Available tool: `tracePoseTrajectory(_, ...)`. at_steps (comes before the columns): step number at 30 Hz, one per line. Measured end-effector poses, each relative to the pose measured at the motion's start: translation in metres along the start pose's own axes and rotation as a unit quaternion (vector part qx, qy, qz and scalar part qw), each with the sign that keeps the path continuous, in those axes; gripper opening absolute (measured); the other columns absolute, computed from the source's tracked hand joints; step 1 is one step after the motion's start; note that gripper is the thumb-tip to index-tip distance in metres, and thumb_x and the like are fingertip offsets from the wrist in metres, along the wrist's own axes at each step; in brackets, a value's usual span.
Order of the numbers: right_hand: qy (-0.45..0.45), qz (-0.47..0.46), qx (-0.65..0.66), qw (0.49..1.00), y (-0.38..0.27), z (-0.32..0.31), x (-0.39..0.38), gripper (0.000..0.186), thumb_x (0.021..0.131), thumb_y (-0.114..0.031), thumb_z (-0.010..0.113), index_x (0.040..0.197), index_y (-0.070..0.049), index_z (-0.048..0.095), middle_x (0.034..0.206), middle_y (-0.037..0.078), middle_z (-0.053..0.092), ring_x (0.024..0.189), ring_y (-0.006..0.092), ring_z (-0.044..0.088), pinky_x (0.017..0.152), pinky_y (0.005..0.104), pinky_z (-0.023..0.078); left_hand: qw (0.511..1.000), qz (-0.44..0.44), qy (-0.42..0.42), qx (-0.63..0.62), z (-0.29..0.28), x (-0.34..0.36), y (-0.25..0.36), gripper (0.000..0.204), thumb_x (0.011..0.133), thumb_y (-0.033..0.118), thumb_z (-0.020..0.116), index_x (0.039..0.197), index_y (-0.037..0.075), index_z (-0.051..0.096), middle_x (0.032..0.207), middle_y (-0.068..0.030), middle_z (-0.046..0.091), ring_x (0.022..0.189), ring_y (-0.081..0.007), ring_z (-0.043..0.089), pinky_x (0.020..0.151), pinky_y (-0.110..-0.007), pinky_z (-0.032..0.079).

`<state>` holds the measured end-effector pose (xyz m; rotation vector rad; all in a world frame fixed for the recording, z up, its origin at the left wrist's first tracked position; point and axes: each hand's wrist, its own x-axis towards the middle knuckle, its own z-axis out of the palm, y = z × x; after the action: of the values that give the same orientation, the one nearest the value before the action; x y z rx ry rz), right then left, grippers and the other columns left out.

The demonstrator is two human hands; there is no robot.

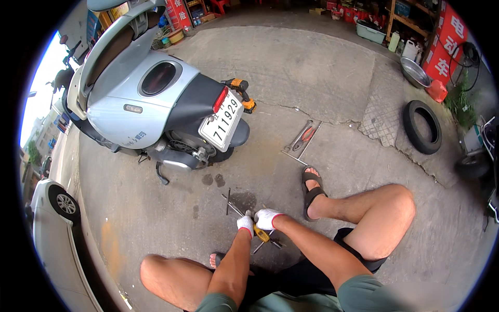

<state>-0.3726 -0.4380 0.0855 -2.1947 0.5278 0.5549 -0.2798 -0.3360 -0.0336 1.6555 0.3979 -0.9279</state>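
Observation:
My left hand [245, 223] and my right hand [267, 219], in white knitted gloves with red cuffs, are close together low over the concrete between my legs. Both are closed, fingers curled inward; a small grey piece shows between them, too small to name. A thin metal rod [235, 206] with a dark bar [227, 202] crossing its far part runs up to my left hand; I cannot tell whether it is gripped. Just below the hands is a yellow tool [261, 235], partly covered by them. Beside it lies a slim metal bar [258, 248].
A light-blue electric scooter [125, 112] with raised seat stands ahead left, an orange-black cordless drill [240, 88] at its rear. Pliers with red handles [309, 134] and wrenches [297, 141] lie beyond my right foot. A tyre [422, 127] rests at right; a car [60, 239] stands left.

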Motion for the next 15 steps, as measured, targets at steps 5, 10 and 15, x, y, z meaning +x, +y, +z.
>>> tracePoseTrajectory(5, 0.104, 0.049, -0.174, 0.978, -0.007, -0.139, -0.065, 0.035, 0.077, -0.014, 0.057, 0.105, 0.0, 0.074, 0.109, 0.025, 0.07, 0.105, 0.039, 0.068, 0.089, 0.0451, 0.055, 0.99, 0.07, -0.064, 0.107, 0.008, -0.011, 0.011, 0.031, 0.086, 0.024, 0.073, 0.099, -0.003, 0.067, 0.081, -0.0099, 0.063, 0.068, -0.0217, 0.056, 0.064, -0.041, 0.048)
tracePoseTrajectory(10, 0.298, 0.142, -0.22, 0.918, 0.029, -0.272, -0.197, 0.033, 0.08, -0.016, 0.055, 0.105, -0.003, 0.073, 0.106, 0.026, 0.069, 0.102, 0.0413, 0.067, 0.09, 0.0471, 0.054, 0.966, 0.143, -0.118, 0.181, 0.049, -0.024, 0.011, 0.025, 0.086, 0.022, 0.072, 0.097, 0.0, 0.066, 0.076, -0.0081, 0.062, 0.067, -0.0221, 0.057, 0.06, -0.041, 0.046)
tracePoseTrajectory(15, 0.329, 0.26, -0.252, 0.872, 0.089, -0.293, -0.334, 0.035, 0.083, -0.019, 0.055, 0.109, -0.004, 0.071, 0.105, 0.026, 0.07, 0.103, 0.0397, 0.067, 0.091, 0.0455, 0.053, 0.935, 0.172, -0.136, 0.278, 0.102, -0.054, 0.0, 0.035, 0.083, 0.024, 0.067, 0.102, -0.005, 0.068, 0.088, -0.0208, 0.071, 0.081, -0.0356, 0.068, 0.074, -0.044, 0.053)
